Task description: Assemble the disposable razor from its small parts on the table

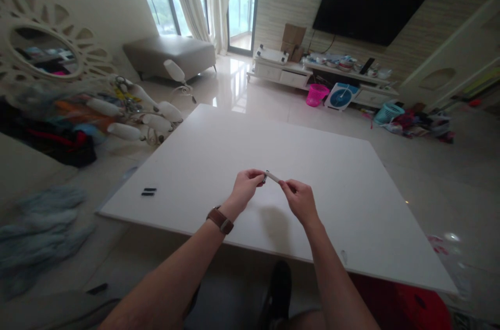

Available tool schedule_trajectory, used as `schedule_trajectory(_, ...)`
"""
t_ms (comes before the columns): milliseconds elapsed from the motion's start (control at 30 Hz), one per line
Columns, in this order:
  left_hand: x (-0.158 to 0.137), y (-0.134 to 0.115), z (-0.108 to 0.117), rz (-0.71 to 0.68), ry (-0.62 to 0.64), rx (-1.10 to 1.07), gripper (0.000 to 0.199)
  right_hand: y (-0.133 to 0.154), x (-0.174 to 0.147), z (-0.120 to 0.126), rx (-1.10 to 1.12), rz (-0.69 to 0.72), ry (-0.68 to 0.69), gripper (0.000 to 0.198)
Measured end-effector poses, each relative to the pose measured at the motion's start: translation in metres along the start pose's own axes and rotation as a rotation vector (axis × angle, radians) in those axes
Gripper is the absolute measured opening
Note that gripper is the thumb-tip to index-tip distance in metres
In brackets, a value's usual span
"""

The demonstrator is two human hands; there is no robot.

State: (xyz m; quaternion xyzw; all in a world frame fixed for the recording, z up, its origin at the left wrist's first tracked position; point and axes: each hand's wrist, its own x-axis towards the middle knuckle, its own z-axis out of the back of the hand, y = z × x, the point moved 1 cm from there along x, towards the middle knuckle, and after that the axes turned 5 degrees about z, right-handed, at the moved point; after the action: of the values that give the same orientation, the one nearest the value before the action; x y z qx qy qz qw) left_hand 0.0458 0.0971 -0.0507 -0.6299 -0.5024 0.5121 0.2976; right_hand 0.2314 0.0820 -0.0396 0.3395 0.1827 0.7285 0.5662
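Two black strips (pixel 148 191) were laid side by side at left of white counter (pixel 219 148). Brown watch (pixel 221 219) was worn below left grip (pixel 261 178), which was closed on small dark piece (pixel 266 178). Pale strip (pixel 272 177) was held up over counter's middle, left end at dark piece; whether joined could not be told. Right end was pinched by right grip (pixel 284 185). Small clear item (pixel 344 256) was seen near front edge.

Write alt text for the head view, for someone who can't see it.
A left hand and right hand hold a slim pale object between them over a white table; two short black pieces lie toward its left end.
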Motion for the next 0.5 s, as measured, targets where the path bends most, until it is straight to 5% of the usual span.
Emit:
schedule_trajectory(133, -0.0004, -0.0001, -0.0003, -0.001, 0.008, 0.012, 0.01, -0.002, -0.0002, 0.0028, -0.028, -0.049, -0.121, 0.044)
schedule_trajectory(300, -0.0012, 0.0009, -0.0002, -0.009, 0.018, -0.002, 0.011, 0.0001, -0.0009, 0.0, 0.032, 0.025, 0.008, 0.045)
schedule_trajectory(500, -0.0014, 0.0007, 0.0005, -0.007, 0.018, -0.002, 0.01, -0.0016, 0.0, 0.0018, -0.008, -0.062, -0.134, 0.046)
